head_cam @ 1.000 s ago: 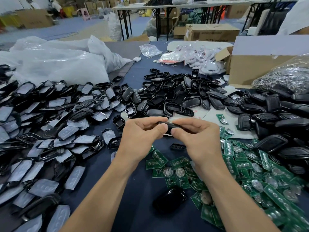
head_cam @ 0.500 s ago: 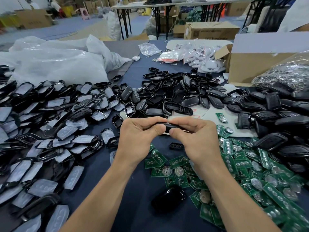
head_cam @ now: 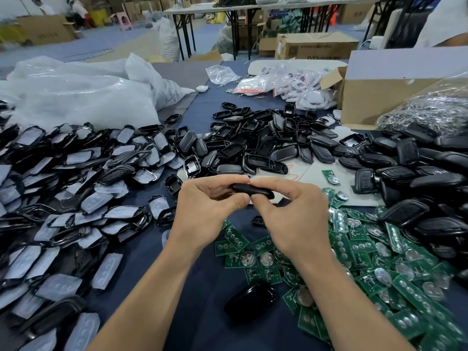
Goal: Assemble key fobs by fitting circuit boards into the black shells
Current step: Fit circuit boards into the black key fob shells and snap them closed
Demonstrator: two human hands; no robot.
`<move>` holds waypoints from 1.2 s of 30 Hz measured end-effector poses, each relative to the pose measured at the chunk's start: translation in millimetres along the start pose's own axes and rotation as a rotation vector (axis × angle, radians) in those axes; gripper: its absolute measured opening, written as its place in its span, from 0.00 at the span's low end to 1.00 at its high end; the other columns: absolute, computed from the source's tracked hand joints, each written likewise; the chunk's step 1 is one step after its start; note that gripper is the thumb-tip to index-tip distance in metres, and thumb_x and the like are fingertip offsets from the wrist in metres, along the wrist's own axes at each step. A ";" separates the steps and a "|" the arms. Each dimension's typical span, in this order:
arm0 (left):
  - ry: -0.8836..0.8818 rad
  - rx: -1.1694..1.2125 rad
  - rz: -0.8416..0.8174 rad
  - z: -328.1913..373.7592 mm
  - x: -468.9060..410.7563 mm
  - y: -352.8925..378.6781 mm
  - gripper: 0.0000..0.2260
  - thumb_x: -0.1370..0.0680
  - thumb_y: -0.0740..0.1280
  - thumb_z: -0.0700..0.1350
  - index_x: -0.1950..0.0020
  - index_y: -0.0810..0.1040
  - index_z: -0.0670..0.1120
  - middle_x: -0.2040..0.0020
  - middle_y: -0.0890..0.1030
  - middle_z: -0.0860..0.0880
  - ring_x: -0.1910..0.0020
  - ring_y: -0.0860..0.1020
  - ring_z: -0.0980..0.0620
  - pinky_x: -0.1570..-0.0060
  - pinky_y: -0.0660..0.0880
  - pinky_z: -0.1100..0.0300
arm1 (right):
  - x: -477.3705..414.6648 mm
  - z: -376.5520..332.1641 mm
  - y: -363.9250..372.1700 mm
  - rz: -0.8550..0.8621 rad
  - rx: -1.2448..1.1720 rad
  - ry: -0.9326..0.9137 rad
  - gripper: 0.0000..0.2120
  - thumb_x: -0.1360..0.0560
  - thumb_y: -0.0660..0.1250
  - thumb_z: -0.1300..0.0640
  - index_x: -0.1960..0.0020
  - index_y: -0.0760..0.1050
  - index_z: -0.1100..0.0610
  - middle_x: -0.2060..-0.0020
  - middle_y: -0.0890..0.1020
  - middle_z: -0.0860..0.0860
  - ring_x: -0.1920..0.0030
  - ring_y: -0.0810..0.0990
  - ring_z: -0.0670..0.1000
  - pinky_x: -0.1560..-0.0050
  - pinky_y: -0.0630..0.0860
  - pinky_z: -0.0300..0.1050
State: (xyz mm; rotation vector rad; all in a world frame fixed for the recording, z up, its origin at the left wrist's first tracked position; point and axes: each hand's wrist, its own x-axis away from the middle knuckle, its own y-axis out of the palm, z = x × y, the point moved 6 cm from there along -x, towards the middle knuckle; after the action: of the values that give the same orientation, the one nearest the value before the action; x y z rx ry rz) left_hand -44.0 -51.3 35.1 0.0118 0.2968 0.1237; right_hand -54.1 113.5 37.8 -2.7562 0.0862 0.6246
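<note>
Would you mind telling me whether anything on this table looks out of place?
Nothing looks damaged. Two strays: one circuit board lies alone on the white sheet, apart from the green pile, and one glossy black shell sits by itself on the blue cloth.

The thumb of the left hand (head_cam: 207,211) has slipped off the near end of the black shell (head_cam: 253,190) and now sits lower, under its edge, tip to tip with the thumb of the right hand (head_cam: 291,219). More of the shell's dark rim now shows between the fingers.
</note>
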 end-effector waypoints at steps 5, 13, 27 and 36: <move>-0.014 0.103 0.039 -1.3 -2.3 -3.7 0.20 0.32 0.75 0.25 0.54 0.90 0.49 0.49 0.89 0.47 0.46 0.87 0.47 0.47 0.81 0.60 | -1.3 0.9 -0.5 0.019 -0.063 0.014 0.14 0.34 0.78 0.60 0.52 0.86 0.43 0.57 0.86 0.35 0.52 0.85 0.39 0.48 0.82 0.41; -0.040 0.159 -0.003 0.0 -3.6 -2.4 0.13 0.36 0.77 0.36 0.54 0.90 0.47 0.51 0.89 0.46 0.48 0.87 0.48 0.47 0.81 0.61 | -4.2 4.1 0.9 -0.010 -0.237 0.030 0.11 0.35 0.78 0.56 0.53 0.86 0.46 0.58 0.88 0.44 0.53 0.87 0.50 0.49 0.84 0.58; -0.001 0.007 0.035 0.5 0.7 -8.6 0.16 0.32 0.79 0.31 0.53 0.90 0.51 0.55 0.89 0.47 0.52 0.87 0.49 0.49 0.81 0.61 | -1.8 5.0 4.4 -0.107 -0.081 0.051 0.08 0.32 0.75 0.55 0.55 0.82 0.44 0.58 0.86 0.42 0.54 0.84 0.47 0.52 0.82 0.52; -0.229 0.177 0.074 -14.9 5.3 11.5 0.08 0.28 0.77 0.49 0.52 0.90 0.48 0.54 0.88 0.44 0.55 0.86 0.50 0.51 0.82 0.56 | 9.5 19.2 19.9 -0.087 -0.573 0.574 0.03 0.28 0.78 0.63 0.56 0.87 0.57 0.66 0.85 0.52 0.70 0.78 0.47 0.66 0.75 0.43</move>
State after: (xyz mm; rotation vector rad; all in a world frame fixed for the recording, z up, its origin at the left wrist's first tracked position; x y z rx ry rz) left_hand -44.7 -39.3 19.7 0.2115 0.0782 0.1682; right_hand -55.9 100.8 11.5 -3.3808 -0.1035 -0.2273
